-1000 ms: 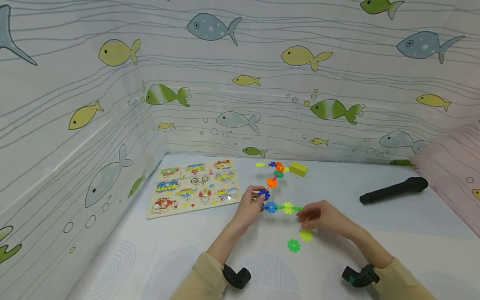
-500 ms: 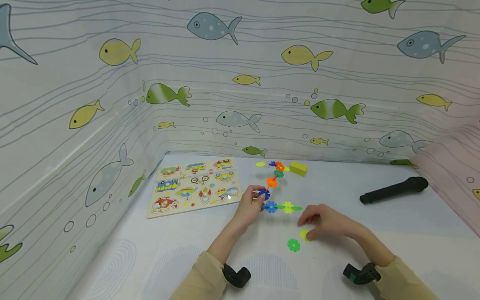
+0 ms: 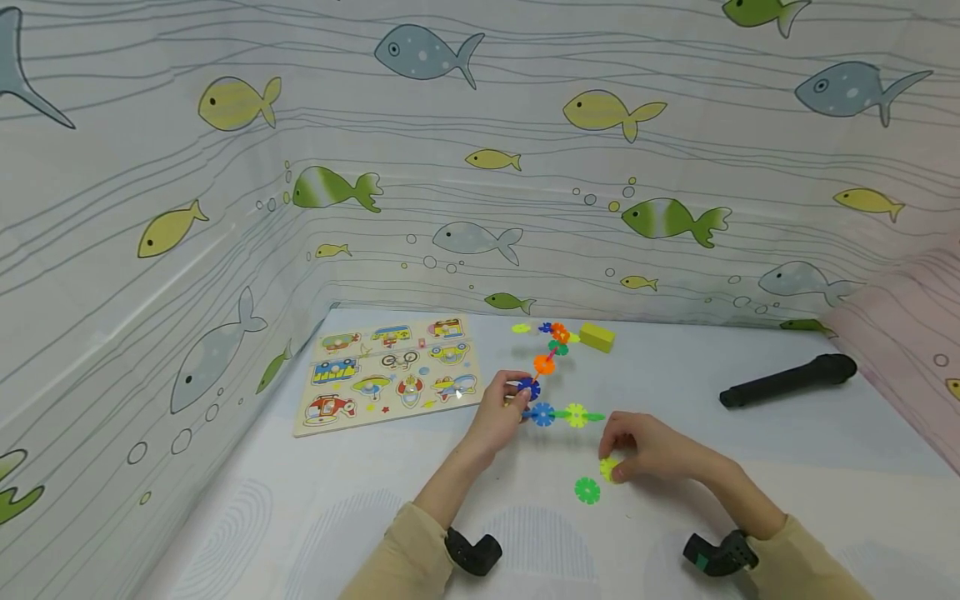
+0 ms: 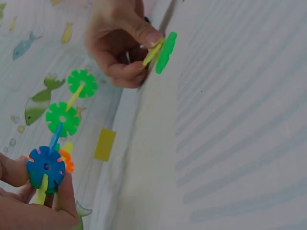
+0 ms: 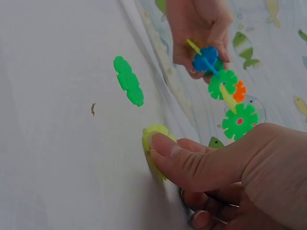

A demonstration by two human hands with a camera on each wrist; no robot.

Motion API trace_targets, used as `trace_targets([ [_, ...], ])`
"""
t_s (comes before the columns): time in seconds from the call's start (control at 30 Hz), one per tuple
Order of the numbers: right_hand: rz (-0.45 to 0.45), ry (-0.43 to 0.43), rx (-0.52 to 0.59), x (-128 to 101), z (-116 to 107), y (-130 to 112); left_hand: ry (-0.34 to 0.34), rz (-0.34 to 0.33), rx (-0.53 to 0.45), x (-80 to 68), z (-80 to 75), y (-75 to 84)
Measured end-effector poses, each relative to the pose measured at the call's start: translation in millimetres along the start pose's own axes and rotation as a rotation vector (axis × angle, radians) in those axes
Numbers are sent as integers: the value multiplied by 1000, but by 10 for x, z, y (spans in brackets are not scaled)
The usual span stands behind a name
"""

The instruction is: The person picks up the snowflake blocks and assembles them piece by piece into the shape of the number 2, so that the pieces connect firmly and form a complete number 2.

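My left hand [image 3: 497,417] grips a chain of slotted plastic snowflake discs at a dark blue disc [image 3: 529,388]. From there one arm of the chain runs right through a light blue disc [image 3: 543,414] and a yellow-green one [image 3: 576,415]; another runs back through an orange disc [image 3: 544,364]. My right hand [image 3: 652,447] pinches a loose yellow snowflake disc [image 5: 157,132] between thumb and fingers, low over the table. Beside it lies a loose green disc [image 3: 587,491]. The left palm hides part of the chain.
A wooden picture puzzle board [image 3: 390,375] lies at the left, a yellow block [image 3: 597,337] at the back. A black microphone [image 3: 787,381] rests on the right. Fish-patterned walls [image 3: 480,192] enclose the table's back and sides.
My right hand has moved from the right end of the chain down toward me and taken hold of the yellow disc. My left hand keeps its grip on the chain.
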State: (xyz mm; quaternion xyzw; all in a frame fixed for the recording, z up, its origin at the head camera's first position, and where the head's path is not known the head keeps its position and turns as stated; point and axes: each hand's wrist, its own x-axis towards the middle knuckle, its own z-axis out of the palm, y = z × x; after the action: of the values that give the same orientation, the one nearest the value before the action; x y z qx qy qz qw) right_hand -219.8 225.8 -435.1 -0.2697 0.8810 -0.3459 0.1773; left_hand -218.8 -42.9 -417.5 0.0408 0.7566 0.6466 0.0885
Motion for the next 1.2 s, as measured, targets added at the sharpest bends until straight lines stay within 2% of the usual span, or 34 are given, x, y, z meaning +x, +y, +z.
trace_targets([
  [0.17, 58, 57, 31, 7, 7, -2, 2, -4, -4, 4, 5, 6],
  [0.33, 117, 159, 175, 25, -22, 1, 4, -1, -7, -3, 0, 11],
  [0.43, 113, 188, 242, 32, -49, 2, 8, -5, -4, -7, -3, 26],
  [0.67, 40, 271, 253, 13, -92, 7, 17, -2, -14, 0, -15, 32],
  [0.93, 59, 280, 337, -11, -116, -18, 35, 6, -32, 0, -27, 23],
  [1.2, 69, 292, 344, -14, -113, -2, 45, 2, -35, -8, -28, 34],
])
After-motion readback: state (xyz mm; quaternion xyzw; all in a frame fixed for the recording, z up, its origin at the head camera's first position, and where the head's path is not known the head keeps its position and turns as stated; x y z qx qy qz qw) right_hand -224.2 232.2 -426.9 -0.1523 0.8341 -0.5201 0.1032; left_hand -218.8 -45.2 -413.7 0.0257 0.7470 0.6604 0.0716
